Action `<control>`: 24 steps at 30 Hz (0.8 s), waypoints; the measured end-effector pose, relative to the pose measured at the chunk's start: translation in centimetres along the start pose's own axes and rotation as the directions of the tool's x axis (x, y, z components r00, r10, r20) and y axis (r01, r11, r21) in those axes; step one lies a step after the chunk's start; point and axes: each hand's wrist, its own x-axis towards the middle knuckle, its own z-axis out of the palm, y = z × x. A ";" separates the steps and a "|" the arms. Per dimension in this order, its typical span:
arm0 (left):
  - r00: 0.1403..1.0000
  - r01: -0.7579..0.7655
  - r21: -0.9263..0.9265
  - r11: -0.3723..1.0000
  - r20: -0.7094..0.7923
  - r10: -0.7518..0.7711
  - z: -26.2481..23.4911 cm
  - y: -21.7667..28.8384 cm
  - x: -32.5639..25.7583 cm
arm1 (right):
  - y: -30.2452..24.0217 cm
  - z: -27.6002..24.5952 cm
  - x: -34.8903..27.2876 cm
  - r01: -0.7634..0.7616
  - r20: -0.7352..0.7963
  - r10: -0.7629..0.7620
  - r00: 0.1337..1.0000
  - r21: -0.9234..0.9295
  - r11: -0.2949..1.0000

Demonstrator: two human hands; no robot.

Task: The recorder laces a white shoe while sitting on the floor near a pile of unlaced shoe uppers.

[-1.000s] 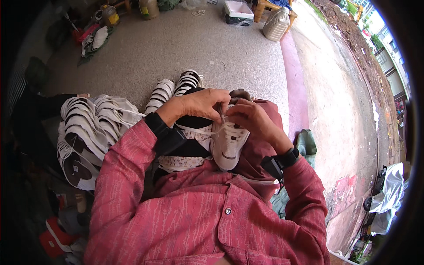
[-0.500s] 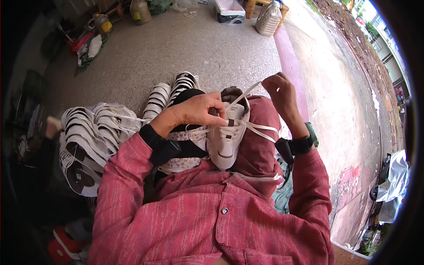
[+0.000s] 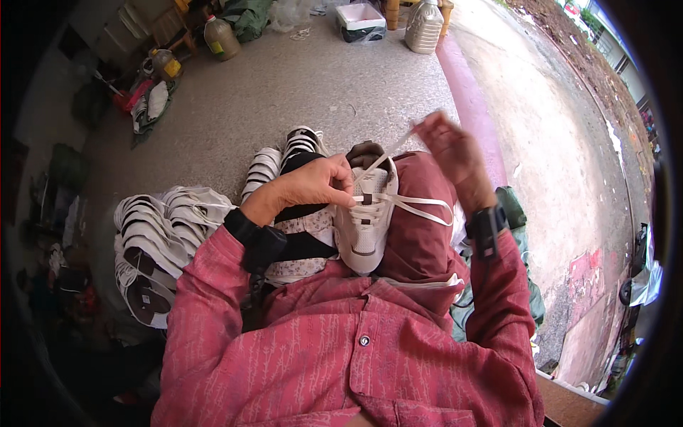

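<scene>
A white sneaker (image 3: pixel 361 238) lies on my lap, its toe toward me and its brown-lined opening away from me. My left hand (image 3: pixel 313 183) is closed in a pinch at the edge of the lacing, by the tongue; the fingers cover the exact spot. From there a flat white shoelace (image 3: pixel 388 154) runs up taut to my right hand (image 3: pixel 455 153), raised to the right of the shoe. Motion smears that hand, but its fingertips grip the lace. Another loop of lace (image 3: pixel 430 211) hangs out over my right thigh.
To my left stand stacked white sneakers (image 3: pixel 146 235), with more nested shoes (image 3: pixel 302 142) beyond my left knee. A foam box (image 3: pixel 361 21) and a plastic jug (image 3: pixel 425 28) stand farther off. Green cloth (image 3: pixel 509 206) lies on the right.
The right hand has shifted slightly, keeping the lace stretched, and its fingers have spread somewhat. The left hand stays by the lacing. The whole view has tilted a little.
</scene>
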 end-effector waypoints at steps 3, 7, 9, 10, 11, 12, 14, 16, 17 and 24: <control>0.998 -0.037 0.032 0.999 0.050 0.035 -0.4 0.1 0.3 | -9.7 -7.6 -1.3 0.037 -0.109 -0.008 0.994 0.268 0.963; 0.998 -0.043 0.017 0.999 0.035 0.042 -0.2 0.0 0.1 | -8.1 -5.1 -1.9 0.292 -0.302 -0.293 0.907 -0.048 0.955; 0.996 -0.031 0.053 0.998 -0.086 0.035 -0.1 -0.1 0.1 | -4.5 -2.1 -2.3 0.133 -0.212 -0.266 0.940 -0.492 0.860; 0.996 -0.035 0.055 0.998 -0.078 0.039 0.0 0.6 0.4 | -3.3 -0.2 -2.9 0.077 -0.117 -0.210 0.971 -0.675 0.733; 0.967 -0.151 0.250 0.956 -0.165 0.196 0.5 1.8 0.8 | -2.5 0.2 -3.6 0.004 -0.026 -0.033 0.999 -0.726 0.688; 0.908 -0.225 0.446 0.866 -0.227 0.353 1.1 2.4 1.0 | -1.6 1.4 -3.8 -0.028 0.076 0.139 0.987 -0.780 0.625; 0.860 -0.326 0.525 0.786 -0.182 0.478 2.0 2.0 2.5 | 0.2 3.0 -3.8 0.131 0.230 0.223 0.947 -0.914 0.384; 0.908 -0.258 0.470 0.844 -0.181 0.378 3.0 0.9 3.8 | 1.0 3.8 -3.2 0.255 0.309 0.320 0.896 -0.946 0.200; 0.931 -0.224 0.464 0.857 -0.157 0.329 3.2 0.9 4.2 | 1.5 3.8 -3.4 0.244 0.300 0.281 0.912 -0.945 0.218; 0.976 -0.160 0.323 0.933 -0.088 0.198 3.1 1.1 4.5 | 1.9 2.7 -2.9 0.297 0.338 0.264 0.903 -0.937 0.182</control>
